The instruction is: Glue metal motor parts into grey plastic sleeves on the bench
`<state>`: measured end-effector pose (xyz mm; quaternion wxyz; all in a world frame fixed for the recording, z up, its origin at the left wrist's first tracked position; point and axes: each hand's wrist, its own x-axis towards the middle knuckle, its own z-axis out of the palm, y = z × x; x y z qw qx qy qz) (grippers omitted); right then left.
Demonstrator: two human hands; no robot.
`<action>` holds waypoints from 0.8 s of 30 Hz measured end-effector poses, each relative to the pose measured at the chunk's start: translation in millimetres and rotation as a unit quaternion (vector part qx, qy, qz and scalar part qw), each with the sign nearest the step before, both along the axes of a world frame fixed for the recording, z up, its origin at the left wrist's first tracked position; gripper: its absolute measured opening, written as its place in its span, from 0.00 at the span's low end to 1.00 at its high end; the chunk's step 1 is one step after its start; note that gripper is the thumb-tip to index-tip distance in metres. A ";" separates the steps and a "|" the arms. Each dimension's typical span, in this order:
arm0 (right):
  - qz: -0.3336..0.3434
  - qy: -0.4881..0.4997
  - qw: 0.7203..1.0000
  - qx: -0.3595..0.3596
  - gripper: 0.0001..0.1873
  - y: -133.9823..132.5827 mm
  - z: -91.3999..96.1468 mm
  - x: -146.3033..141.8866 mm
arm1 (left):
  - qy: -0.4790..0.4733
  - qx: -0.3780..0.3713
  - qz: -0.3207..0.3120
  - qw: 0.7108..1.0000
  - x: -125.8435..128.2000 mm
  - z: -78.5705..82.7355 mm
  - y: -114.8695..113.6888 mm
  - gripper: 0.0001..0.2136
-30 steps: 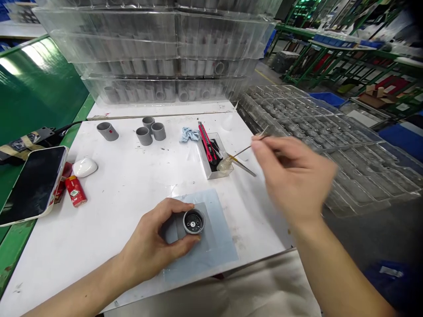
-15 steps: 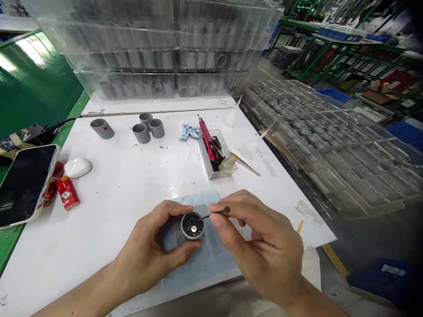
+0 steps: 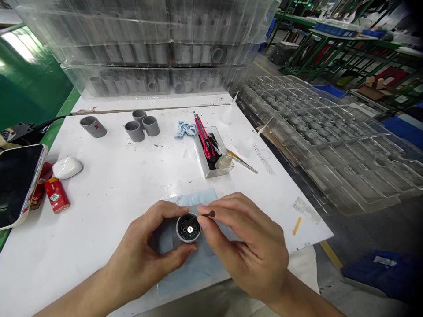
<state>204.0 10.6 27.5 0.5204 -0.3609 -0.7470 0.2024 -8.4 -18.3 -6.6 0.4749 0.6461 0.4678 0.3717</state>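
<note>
A person's left hand [image 3: 142, 255] and right hand [image 3: 247, 251] work over a round gray cap [image 3: 188, 228] at a white table [image 3: 109, 198].

The left hand grips the cap, open end up, on a blue mat [image 3: 188, 281] at the table's near side. The right hand pinches a thin dark-tipped stick [image 3: 209, 214] just above it. Farther away sit 4 gray pipe pieces [image 3: 135, 131] and a clear box [image 3: 211, 169] holding a red utility knife [image 3: 203, 136].

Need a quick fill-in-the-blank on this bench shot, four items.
A thin dark-tipped tool is held by the ____ hand.
The left hand steadies a grey cylinder with its open end facing ____.
Beside the clear box, the crumpled cloth is ____.
Behind them, ____ short grey tubes stand grouped together.

Missing words: right, up, blue, three.
</note>
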 end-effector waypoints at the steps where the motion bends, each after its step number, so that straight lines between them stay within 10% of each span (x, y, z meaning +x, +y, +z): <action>1: 0.000 -0.006 1.000 0.005 0.12 -1.2 3.1 1.1 | 0.002 0.003 0.000 1.000 -0.4 -0.1 0.1 0.20; 6: -0.023 0.009 1.000 -0.008 0.16 -7.4 27.7 15.4 | 0.019 0.036 0.003 0.999 0.3 0.9 2.1 0.20; 13: -0.246 0.071 0.958 0.131 0.07 43.5 34.3 39.4 | 0.043 0.136 -0.068 0.987 0.7 1.3 -0.5 0.24; 24: -0.153 -0.131 0.980 -0.004 0.03 87.5 14.6 40.9 | 0.075 0.193 -0.112 0.972 -0.3 2.1 -4.0 0.25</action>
